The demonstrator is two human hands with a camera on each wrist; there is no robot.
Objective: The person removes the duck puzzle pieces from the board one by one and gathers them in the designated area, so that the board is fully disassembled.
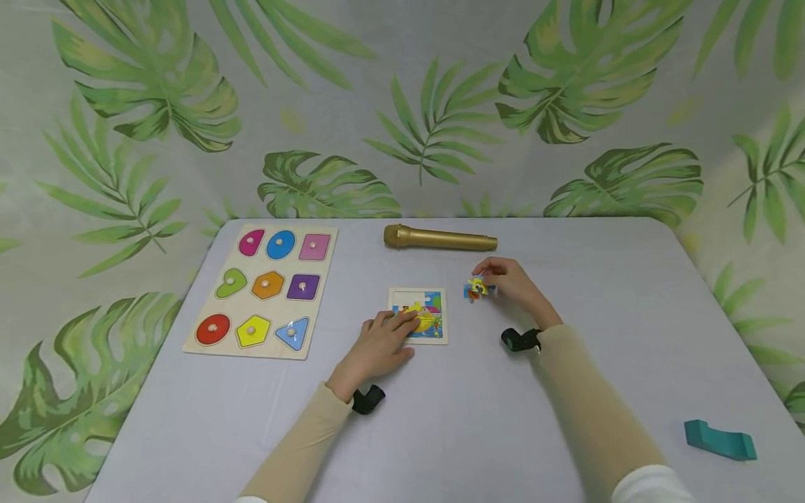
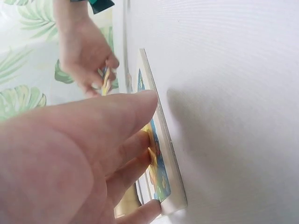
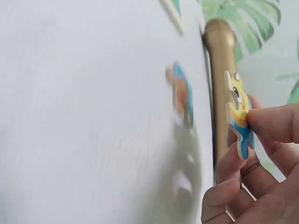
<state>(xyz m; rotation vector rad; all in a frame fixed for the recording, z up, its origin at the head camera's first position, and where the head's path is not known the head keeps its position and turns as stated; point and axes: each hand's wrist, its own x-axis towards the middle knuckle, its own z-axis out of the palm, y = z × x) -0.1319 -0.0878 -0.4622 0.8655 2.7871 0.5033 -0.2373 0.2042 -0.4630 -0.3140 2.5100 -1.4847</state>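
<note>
My right hand (image 1: 511, 283) pinches a yellow and blue jigsaw piece (image 3: 238, 109) with an eye printed on it, between thumb and fingers. Below it, another jigsaw piece (image 3: 181, 93), orange and blue, lies on the table. To the left is a small jigsaw puzzle (image 1: 434, 328) in a pale wooden frame, partly filled, with a bare gap in its upper left. My left hand (image 1: 381, 344) rests on the puzzle's left side with fingers extended across the picture. In the left wrist view, those fingers (image 2: 135, 163) lie over the puzzle's surface and edge.
A gold microphone (image 1: 440, 238) lies near the table's back edge. At the left is a wooden shape board (image 1: 283, 279) with several coloured knobbed pieces. A teal curved block (image 1: 720, 441) sits at the front right. Behind the table hangs a leaf-patterned cloth (image 1: 434, 133).
</note>
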